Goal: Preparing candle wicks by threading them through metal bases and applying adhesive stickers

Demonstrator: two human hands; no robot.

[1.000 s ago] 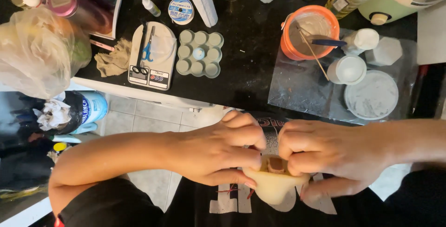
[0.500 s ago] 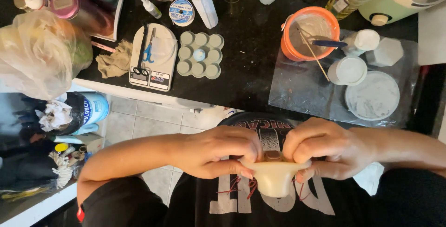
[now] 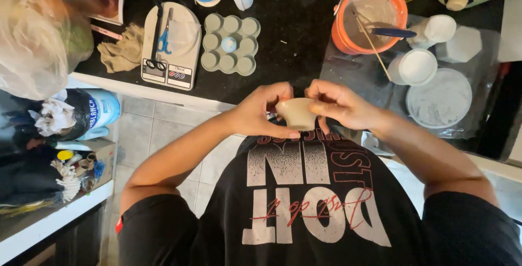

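Black bench (image 3: 293, 21) ahead; my left hand (image 3: 261, 115) and right hand (image 3: 340, 104) have lifted the beige mould (image 3: 296, 113) from my lap, both grips pinching its rim

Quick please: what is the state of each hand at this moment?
Left hand: closed on the small beige, soft-looking cup-shaped mould.
Right hand: closed on the same mould's other side.

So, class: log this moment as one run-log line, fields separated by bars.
left hand: grips beige mould | right hand: grips its other side | mould: held above black counter edge | nearby: orange bowl, kitchen scale
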